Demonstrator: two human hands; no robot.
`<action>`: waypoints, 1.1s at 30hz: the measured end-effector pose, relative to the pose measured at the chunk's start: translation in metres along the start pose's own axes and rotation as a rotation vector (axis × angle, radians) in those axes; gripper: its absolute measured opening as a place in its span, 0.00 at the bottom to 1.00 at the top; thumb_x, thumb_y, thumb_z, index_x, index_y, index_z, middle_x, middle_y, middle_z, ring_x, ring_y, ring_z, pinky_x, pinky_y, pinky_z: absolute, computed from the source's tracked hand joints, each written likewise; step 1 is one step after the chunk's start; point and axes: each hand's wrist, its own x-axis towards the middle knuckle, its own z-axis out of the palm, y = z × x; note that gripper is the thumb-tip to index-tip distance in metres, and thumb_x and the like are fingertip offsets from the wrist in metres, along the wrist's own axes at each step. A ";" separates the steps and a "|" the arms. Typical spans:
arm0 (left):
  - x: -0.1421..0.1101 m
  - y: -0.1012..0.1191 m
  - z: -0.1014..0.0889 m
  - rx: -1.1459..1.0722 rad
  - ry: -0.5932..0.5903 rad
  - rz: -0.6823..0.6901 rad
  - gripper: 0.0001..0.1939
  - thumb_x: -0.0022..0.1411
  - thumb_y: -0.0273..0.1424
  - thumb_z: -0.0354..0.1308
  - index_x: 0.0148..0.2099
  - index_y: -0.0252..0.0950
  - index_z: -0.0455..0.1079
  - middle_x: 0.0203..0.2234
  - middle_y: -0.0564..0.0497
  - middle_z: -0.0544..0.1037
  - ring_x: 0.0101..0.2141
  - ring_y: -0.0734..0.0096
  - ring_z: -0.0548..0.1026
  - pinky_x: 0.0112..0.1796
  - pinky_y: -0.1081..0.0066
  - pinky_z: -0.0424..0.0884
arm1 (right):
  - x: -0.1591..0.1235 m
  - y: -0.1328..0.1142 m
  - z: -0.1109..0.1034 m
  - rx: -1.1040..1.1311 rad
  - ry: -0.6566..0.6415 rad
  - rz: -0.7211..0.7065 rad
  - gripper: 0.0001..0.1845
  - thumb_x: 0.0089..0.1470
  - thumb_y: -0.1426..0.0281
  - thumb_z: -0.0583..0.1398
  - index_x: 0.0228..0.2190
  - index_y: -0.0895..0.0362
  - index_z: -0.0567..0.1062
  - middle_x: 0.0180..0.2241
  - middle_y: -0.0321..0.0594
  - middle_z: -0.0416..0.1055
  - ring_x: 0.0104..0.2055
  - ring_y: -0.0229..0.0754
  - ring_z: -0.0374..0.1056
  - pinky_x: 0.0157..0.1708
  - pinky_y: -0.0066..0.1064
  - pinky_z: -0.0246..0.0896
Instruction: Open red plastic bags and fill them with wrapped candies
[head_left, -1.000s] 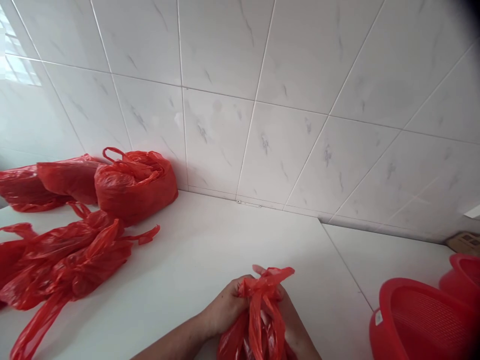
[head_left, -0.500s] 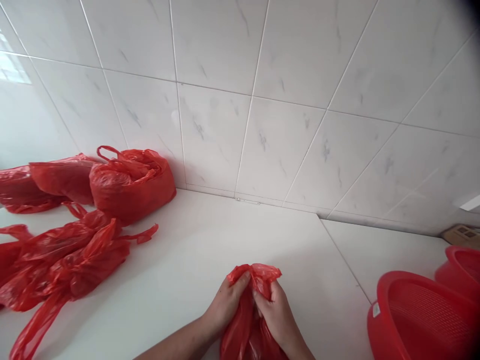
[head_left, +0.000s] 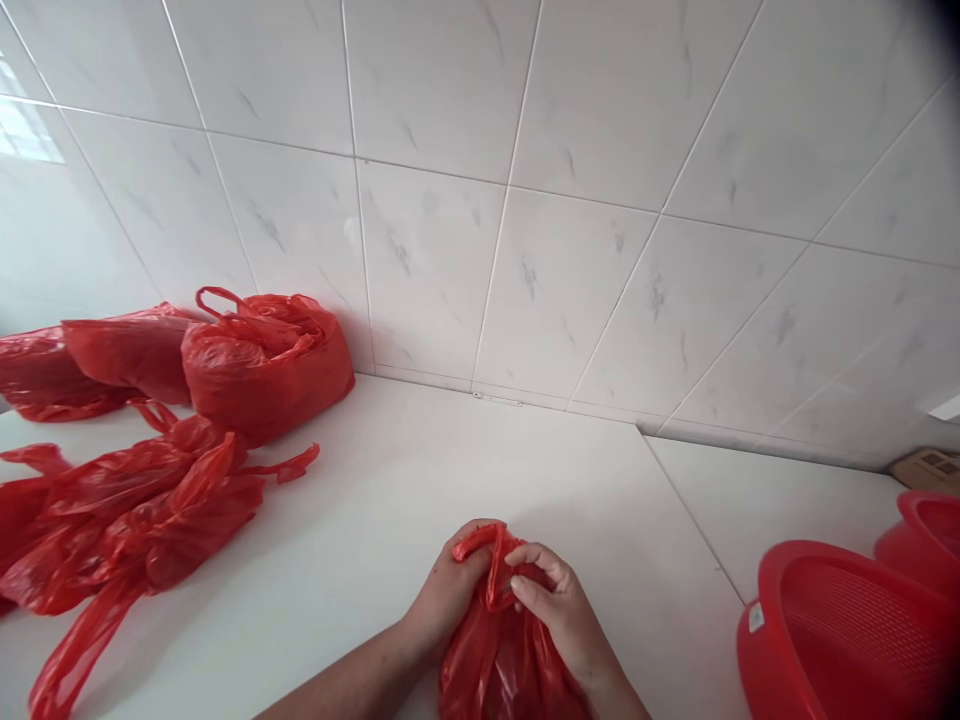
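Note:
A red plastic bag [head_left: 499, 655] stands on the white counter [head_left: 375, 520] near the bottom centre of the view. My left hand [head_left: 448, 595] grips its gathered top from the left, fingers curled round the handles. My right hand [head_left: 559, 610] pinches the same bunched top from the right, thumb and fingers pressed together. The bag's lower part runs out of the frame, and what is inside it is hidden.
Several red bags [head_left: 135, 510] lie crumpled on the counter at left, and a filled, tied one [head_left: 266, 365] leans against the tiled wall [head_left: 525, 200]. Two red plastic basins [head_left: 847, 635] stand at the bottom right.
The loose handles that stuck up a second ago are now bunched lower between my hands. My right hand has shifted over the top of the bag.

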 end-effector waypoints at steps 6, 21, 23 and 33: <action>-0.001 0.001 0.001 -0.088 -0.079 -0.028 0.08 0.57 0.27 0.55 0.41 0.35 0.70 0.33 0.47 0.77 0.33 0.65 0.75 0.38 0.66 0.68 | 0.002 -0.004 0.011 -0.262 0.285 0.043 0.17 0.44 0.72 0.62 0.39 0.51 0.68 0.33 0.35 0.72 0.31 0.41 0.68 0.30 0.30 0.62; 0.002 -0.009 -0.004 0.258 -0.202 0.204 0.06 0.59 0.28 0.59 0.33 0.39 0.78 0.43 0.47 0.71 0.44 0.61 0.72 0.46 0.66 0.66 | 0.007 -0.001 -0.012 0.233 0.102 0.075 0.12 0.42 0.72 0.65 0.33 0.56 0.77 0.30 0.38 0.76 0.32 0.42 0.70 0.35 0.32 0.63; 0.001 -0.008 -0.004 0.300 -0.182 0.228 0.07 0.60 0.29 0.58 0.34 0.40 0.78 0.44 0.47 0.70 0.45 0.60 0.71 0.46 0.65 0.67 | 0.006 -0.003 -0.016 0.397 0.070 0.075 0.14 0.43 0.69 0.65 0.36 0.56 0.77 0.34 0.40 0.77 0.36 0.45 0.71 0.40 0.35 0.63; -0.020 0.002 -0.007 0.957 -0.191 0.889 0.13 0.64 0.29 0.50 0.43 0.42 0.75 0.41 0.42 0.75 0.45 0.57 0.69 0.49 0.60 0.62 | 0.015 -0.006 -0.070 0.203 0.462 -0.115 0.15 0.41 0.67 0.68 0.35 0.56 0.77 0.33 0.38 0.76 0.34 0.41 0.71 0.37 0.32 0.65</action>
